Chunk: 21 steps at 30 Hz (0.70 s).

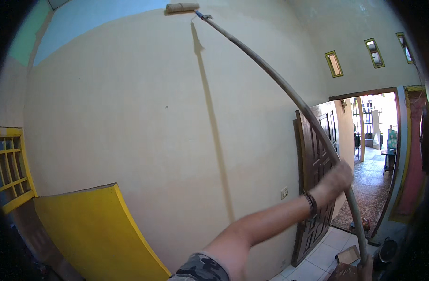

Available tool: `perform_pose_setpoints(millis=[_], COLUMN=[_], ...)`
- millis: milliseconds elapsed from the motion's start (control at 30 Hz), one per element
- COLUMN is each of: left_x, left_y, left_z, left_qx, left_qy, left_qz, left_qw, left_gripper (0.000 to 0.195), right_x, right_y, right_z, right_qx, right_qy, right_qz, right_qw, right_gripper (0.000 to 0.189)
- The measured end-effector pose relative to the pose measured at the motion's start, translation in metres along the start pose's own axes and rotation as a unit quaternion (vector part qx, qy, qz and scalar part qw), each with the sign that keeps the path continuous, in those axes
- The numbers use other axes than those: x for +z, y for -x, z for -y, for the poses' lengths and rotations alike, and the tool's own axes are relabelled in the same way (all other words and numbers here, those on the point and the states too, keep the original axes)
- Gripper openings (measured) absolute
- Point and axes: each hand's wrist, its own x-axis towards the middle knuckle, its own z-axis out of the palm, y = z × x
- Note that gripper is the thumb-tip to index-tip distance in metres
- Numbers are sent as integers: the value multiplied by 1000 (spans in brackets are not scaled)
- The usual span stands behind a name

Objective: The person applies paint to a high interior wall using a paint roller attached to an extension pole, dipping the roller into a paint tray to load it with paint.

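Note:
A paint roller [182, 7] rests against the upper wall, near where cream paint meets light blue. Its long pole [270, 68] slants down to the lower right and looks bowed through the lens. My left hand [335, 178], a little blurred, is closed around the pole partway down, in front of the wooden door. Low at the right edge of the floor area, my right hand [366, 270] grips the pole's lower end, only partly in view. The cream wall [130, 105] carries the pole's long shadow.
A yellow partition [95, 228] and a yellow barred window frame [14, 165] stand at left. The dark wooden door [314, 210] is swung against the wall by a bright doorway. A cardboard box [348, 255] and a dark pot [388, 248] sit on the tiles. A wall outlet [284, 193] is nearby.

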Motion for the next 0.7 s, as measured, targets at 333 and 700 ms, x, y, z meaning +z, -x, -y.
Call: perform_pose_setpoints(millis=[333, 700], left_x=[-112, -133], left_y=[-3, 92], left_z=[220, 117], left_qx=[-62, -20], left_qy=[-165, -89], left_qz=[-31, -31], left_qw=[984, 995], left_gripper=[6, 8], right_x=[-3, 44], right_y=[-61, 49], right_z=[222, 189], right_qx=[-135, 15], right_qy=[-122, -214], right_qz=[-88, 174], right_qw=[979, 961], right_gripper=[25, 28])
